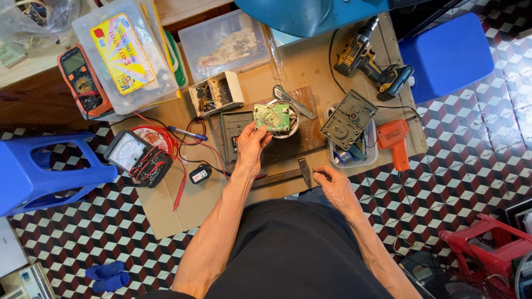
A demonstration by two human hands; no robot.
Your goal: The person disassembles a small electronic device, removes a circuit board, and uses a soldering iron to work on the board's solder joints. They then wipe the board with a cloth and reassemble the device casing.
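Grasping a green circuit board [271, 117] at centre, the left hand [250, 145] pinches its edge; the right hand [332, 185] rests loosely at 5 o'clock. Two blue stools [39, 171], two clear lidded boxes [224, 44], one yellow label [118, 52] at 10 o'clock, two multimeters [80, 80].

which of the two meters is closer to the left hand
The black analog multimeter with the white dial face and red leads lies nearer the left hand; the orange digital multimeter sits farther off, beside the clear plastic box.
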